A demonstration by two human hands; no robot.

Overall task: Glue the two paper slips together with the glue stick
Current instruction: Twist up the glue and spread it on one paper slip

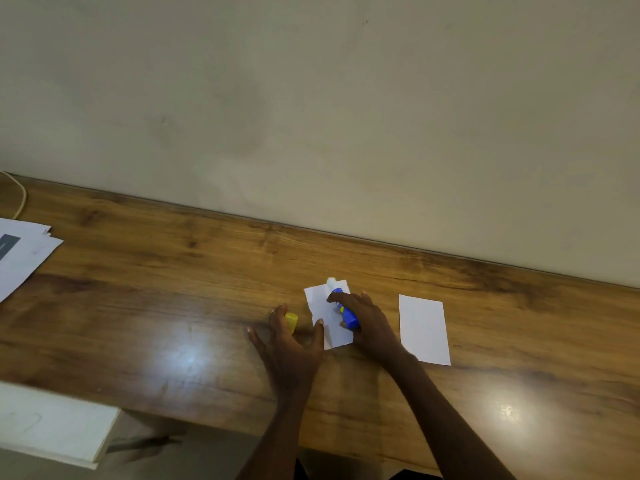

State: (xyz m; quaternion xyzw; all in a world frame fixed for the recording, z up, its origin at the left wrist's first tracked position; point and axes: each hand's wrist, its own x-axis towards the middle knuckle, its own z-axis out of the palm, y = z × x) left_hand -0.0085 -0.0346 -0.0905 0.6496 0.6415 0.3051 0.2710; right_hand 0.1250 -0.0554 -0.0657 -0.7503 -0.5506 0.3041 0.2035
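While the blue glue stick [344, 308] lies tilted over the nearer paper slip [327, 315] with its white tip at the slip's far edge, the right hand [367, 318] grips its barrel. The left hand [289, 336] rests spread on the worktop [173, 306], thumb on the slip's edge, fingers touching the yellow cap [291, 320]. A second slip [424, 329] lies just right. Loose papers [20, 252] sit far left.
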